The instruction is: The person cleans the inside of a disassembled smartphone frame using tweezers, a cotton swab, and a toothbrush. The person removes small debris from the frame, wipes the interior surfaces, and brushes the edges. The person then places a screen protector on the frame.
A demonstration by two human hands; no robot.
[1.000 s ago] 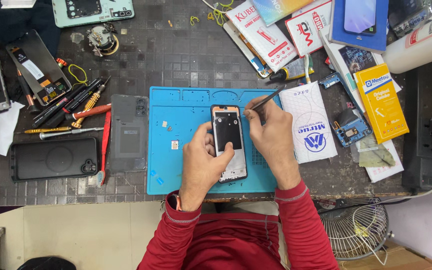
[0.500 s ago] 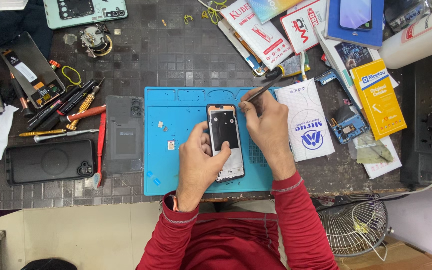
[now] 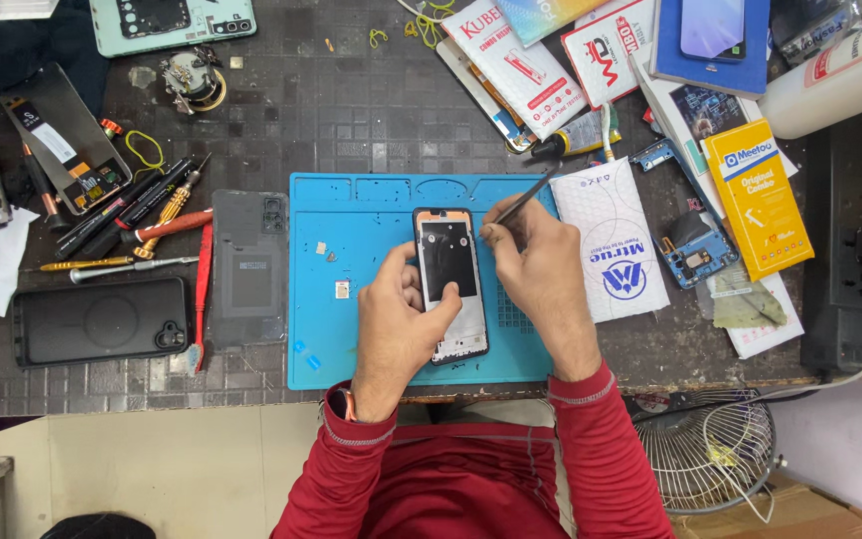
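At the centre of the frame an opened smartphone with a dark inner panel and a pale frame [image 3: 448, 282] is laid lengthwise on a blue silicone repair mat [image 3: 351, 329], which is spread over a dark, tiled tabletop [image 3: 351, 110]. The phone is gripped along its lower left edge by the left hand [image 3: 398, 324], whose fingers are closed around it with the thumb pressed onto its face. A thin dark pointed tool [image 3: 521, 208] is pinched in the right hand [image 3: 541, 279], fingers drawn together around the shaft, and its tip is brought to the phone's upper right edge; whether the tip actually touches cannot be told. Both forearms are covered by red sleeves. Just left of the mat a grey rear phone cover [image 3: 248, 268] is set flat, and further left a black phone case with a camera cut-out [image 3: 100, 320] is seen. A cluster of screwdrivers and red-handled tools [image 3: 127, 232] is scattered at middle left. To the right of the mat a white printed pouch [image 3: 613, 243] is placed, touching the mat's edge, and beyond it a yellow cardboard box [image 3: 756, 197]. At lower right a wire fan guard [image 3: 707, 449] is visible below the tabletop edge.
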